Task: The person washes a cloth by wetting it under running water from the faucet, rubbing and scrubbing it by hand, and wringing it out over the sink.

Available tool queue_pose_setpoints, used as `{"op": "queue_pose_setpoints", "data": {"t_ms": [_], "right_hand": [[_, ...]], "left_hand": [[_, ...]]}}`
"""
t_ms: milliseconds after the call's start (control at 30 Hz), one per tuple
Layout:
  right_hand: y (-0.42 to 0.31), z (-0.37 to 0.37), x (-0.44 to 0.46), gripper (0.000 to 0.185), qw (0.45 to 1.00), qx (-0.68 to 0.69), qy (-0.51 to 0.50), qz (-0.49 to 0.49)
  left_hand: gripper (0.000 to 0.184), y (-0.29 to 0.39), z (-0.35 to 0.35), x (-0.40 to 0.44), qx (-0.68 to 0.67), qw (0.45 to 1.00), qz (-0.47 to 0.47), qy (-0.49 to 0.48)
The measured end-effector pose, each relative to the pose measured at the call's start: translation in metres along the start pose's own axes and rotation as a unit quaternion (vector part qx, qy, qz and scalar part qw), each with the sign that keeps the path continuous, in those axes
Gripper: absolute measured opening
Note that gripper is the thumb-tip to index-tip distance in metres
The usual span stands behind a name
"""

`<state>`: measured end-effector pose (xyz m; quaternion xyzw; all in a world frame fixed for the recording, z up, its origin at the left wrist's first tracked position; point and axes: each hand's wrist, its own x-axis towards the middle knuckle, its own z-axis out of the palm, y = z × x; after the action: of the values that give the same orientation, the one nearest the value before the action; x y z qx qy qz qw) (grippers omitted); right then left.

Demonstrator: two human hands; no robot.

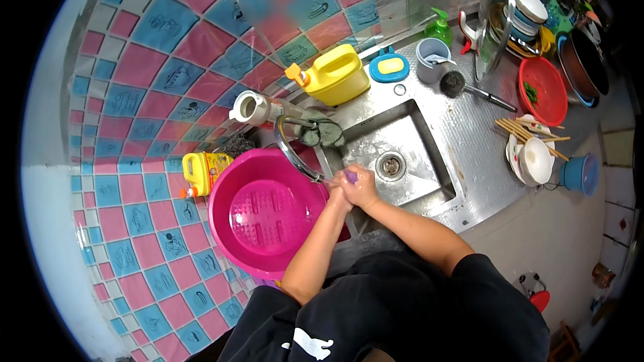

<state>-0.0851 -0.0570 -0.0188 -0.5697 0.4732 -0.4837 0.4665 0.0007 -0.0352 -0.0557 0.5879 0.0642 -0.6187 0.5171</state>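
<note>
Both hands meet under the curved chrome faucet (290,149), over the near left part of the steel sink (409,131). My right hand (362,188) is closed, with a small purple piece (351,176) showing between its fingers; its kind is not clear. Pressed against the right hand, my left hand (340,193) has its fingers folded together and mostly hidden. The skin looks wet, and a thin stream of water seems to run from the spout. A large pink basin (225,194) stands left of the hands. Behind the faucet lies a grey-green cloth (322,133).
Along the wall stand a yellow jug (339,77), a smaller yellow bottle (204,173) and a blue-yellow soap box (389,67). Right of the sink are a grey cup (431,60), a scrubbing brush (469,87), a red bowl (551,104), chopsticks (520,131) and white bowls (537,161).
</note>
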Motion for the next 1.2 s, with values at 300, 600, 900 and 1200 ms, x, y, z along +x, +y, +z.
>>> {"op": "queue_pose_setpoints", "data": {"t_ms": [300, 600, 900, 1200], "right_hand": [[0.016, 0.021, 0.005, 0.03, 0.919, 0.167, 0.091, 0.344], [0.036, 0.001, 0.008, 0.017, 0.855, 0.333, 0.135, 0.375], [-0.017, -0.026, 0.007, 0.024, 0.991, 0.1, 0.038, 0.085], [-0.024, -0.037, 0.005, 0.014, 0.986, -0.034, -0.099, -0.131]], "left_hand": [[0.031, 0.045, 0.0, -0.016, 0.593, 0.692, 0.399, 0.104], [0.039, 0.115, 0.012, -0.005, 0.062, 0.959, 0.274, -0.037], [0.045, 0.039, 0.031, -0.057, 0.033, 0.996, -0.046, -0.067], [0.044, 0.004, 0.039, -0.036, -0.104, 0.987, -0.056, -0.109]]}}
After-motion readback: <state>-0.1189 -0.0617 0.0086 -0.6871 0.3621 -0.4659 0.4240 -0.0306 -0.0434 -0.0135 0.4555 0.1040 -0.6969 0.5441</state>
